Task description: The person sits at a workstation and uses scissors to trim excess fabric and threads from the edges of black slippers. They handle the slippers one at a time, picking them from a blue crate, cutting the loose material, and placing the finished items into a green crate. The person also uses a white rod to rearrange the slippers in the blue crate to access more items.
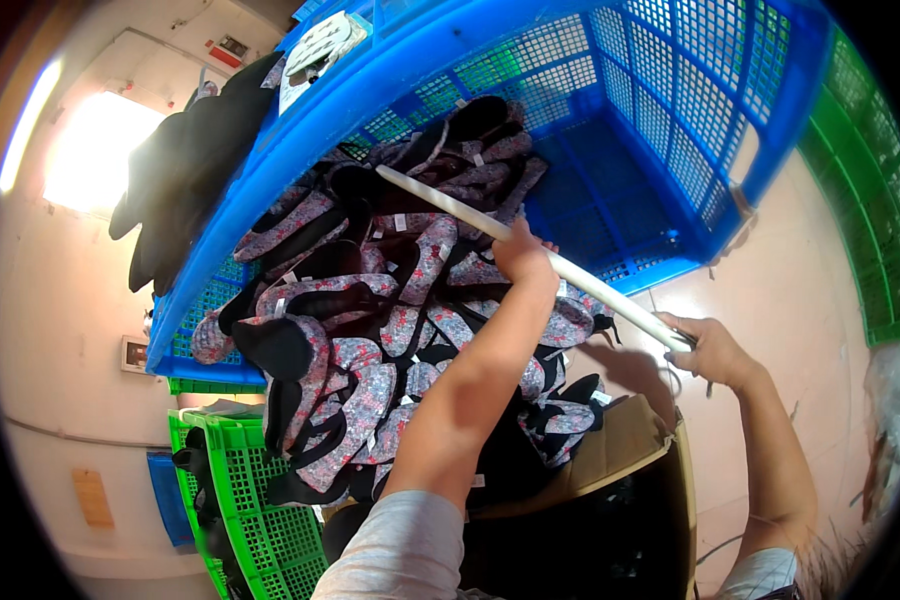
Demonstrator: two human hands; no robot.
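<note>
A long white pole (610, 294) slants across the view, held in both my hands. My left hand (525, 254) is closed around its middle, over the blue basket's front side. Farther right, my right hand (710, 352) grips the pole's near end, where a small dark piece shows by the fingers. The far tip reaches a heap of floral fabric slippers (375, 388) with black parts and white tags. This heap fills the left part of a big blue mesh basket (660, 265) and spills over its front side toward an open cardboard box (610, 455).
Green mesh crates stand at lower left (270, 510) and far right (850, 180). Black flat pieces (195, 170) hang over the blue basket's left rim. Clear plastic (895, 430) lies at the right, and pale floor tiles (810, 290) show beside the basket.
</note>
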